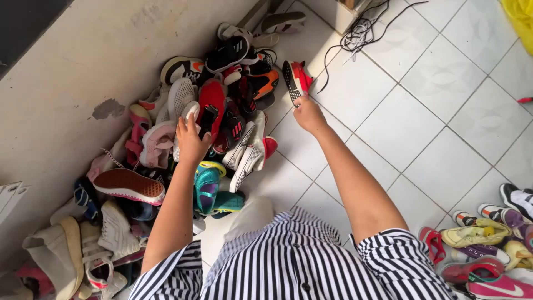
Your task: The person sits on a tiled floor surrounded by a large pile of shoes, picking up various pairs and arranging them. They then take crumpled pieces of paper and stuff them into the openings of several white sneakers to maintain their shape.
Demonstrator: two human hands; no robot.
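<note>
- The right hand [308, 114] is stretched out to a red and black sneaker [296, 79] at the right edge of a shoe pile [222, 105]; the fingertips are closed on the shoe's lower end, so the sneaker extends up and away from the fingers.
- The red and black sneaker is turned on its side, with its studded black and white sole facing left and its red upper facing right; its long axis runs almost straight away from the person, tilted slightly leftward at the far end.
- The left hand [190, 141] is laid on the middle of the pile, with the fingers slightly spread and curled over a white shoe [186, 114]; a black shoe [208, 119] lies just beside the fingertips. Whether anything is truly gripped by this hand cannot be told.
- A teal sandal [208, 186] lies just below the left wrist, and a shoe with an orange sole [129, 185] lies sole-up to the left of the forearm.
- The pile is heaped against a pale, stained wall [83, 61] on a floor of white tiles [422, 105].
- A tangle of black and white laces [358, 33] lies on the tiles beyond the sneaker.
- A second group of shoes [488, 244] is seen at the lower right, well apart from both hands.
- A black and white striped shirt [300, 261] is worn by the person.
</note>
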